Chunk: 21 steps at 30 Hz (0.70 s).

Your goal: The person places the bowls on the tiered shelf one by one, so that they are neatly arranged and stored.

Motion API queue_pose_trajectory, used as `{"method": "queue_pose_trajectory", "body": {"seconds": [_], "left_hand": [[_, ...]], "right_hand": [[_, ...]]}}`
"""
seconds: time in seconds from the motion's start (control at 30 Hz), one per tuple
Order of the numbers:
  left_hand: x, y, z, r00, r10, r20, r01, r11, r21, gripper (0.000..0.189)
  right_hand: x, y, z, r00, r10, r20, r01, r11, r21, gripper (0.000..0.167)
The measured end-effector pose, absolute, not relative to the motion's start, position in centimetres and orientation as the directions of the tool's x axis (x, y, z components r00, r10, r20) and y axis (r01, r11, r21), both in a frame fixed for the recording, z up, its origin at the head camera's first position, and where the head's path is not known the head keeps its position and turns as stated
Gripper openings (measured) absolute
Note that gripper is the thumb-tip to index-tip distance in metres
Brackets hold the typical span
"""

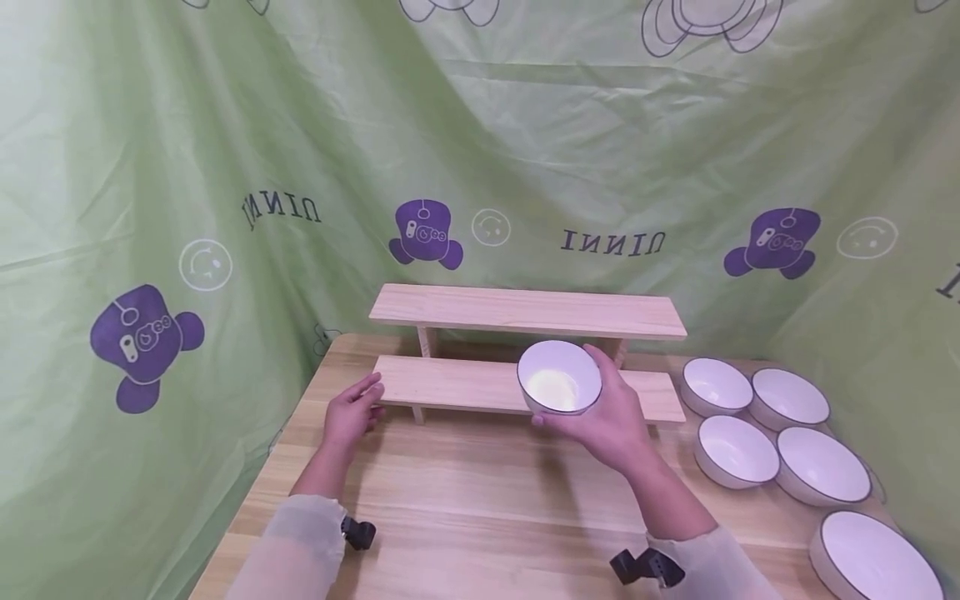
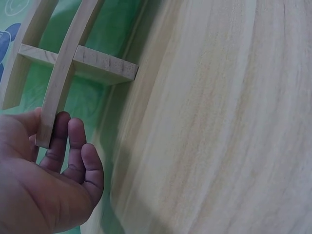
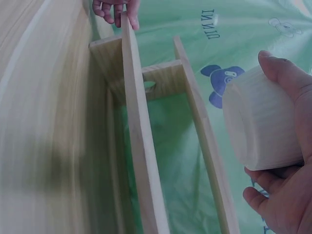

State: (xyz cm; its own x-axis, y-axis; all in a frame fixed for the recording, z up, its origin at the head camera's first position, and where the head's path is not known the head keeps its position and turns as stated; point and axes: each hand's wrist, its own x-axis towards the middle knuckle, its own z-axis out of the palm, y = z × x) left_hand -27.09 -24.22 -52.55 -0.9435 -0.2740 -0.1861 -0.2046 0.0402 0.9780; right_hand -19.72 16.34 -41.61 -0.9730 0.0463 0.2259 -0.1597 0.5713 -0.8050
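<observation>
In the head view my right hand grips a white bowl with a dark rim, held in front of the two-tier wooden shelf. The right wrist view shows the ribbed outside of this bowl, with thumb and fingers on opposite sides of it. My left hand is at the left end of the lower board. In the left wrist view that hand pinches the board's end, thumb on one face and fingers on the other.
Several white bowls with dark rims, such as one near bowl, stand at the right of the wooden table. A larger bowl sits at the front right corner. A green printed curtain hangs behind the shelf and along both sides.
</observation>
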Motion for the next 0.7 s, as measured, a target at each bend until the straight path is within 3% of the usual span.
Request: {"method": "queue_pose_trajectory", "body": {"seconds": [0.43, 0.7], "left_hand": [[-27.1, -24.0, -52.6, -0.94, -0.279, -0.198, -0.207, 0.003, 0.978, 0.047], [-27.2, -24.1, -52.9, -0.935, -0.287, -0.206, -0.21, -0.017, 0.977, 0.047]], "right_hand": [[-21.9, 14.2, -40.8, -0.963, 0.018, 0.268, -0.221, 0.516, -0.828, 0.125], [-23.1, 12.9, -40.5, -0.973, 0.008, 0.23, -0.192, 0.525, -0.829, 0.136]]}}
